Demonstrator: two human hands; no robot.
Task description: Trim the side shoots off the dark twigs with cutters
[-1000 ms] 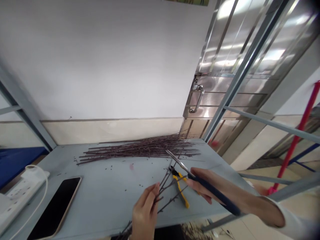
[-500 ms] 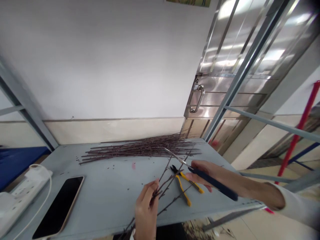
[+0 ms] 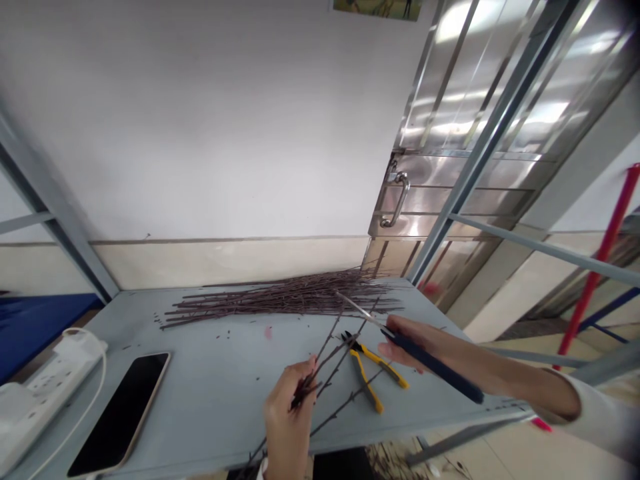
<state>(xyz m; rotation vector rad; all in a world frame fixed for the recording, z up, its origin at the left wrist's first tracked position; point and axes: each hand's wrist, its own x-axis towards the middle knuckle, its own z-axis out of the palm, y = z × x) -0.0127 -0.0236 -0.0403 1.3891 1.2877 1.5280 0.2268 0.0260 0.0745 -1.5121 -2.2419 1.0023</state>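
My left hand (image 3: 287, 413) is closed around several thin brown twigs (image 3: 327, 363), which fan out up and to the right above the table. In my right hand (image 3: 417, 337) is a bladed tool (image 3: 435, 365) with a long dark blue handle and a slim, pointed steel blade; its exact kind is not clear. The blade points up and left, near the upper ends of the twigs. Yellow-and-black cutting pliers (image 3: 367, 353) lie with jaws and handles spread on the table, partly behind the twigs. A large bundle of similar branches (image 3: 280, 297) lies along the back.
On the left of the grey table (image 3: 215, 393) are a phone (image 3: 123, 410) and a white power strip (image 3: 50, 387) with a cable. Metal posts (image 3: 493, 143) rise at both sides. Twig scraps (image 3: 395, 460) litter the floor below the front edge.
My left hand has turned slightly and shifted a little left with the twigs. The bladed tool in my right hand has moved slightly right. The pliers stay put.
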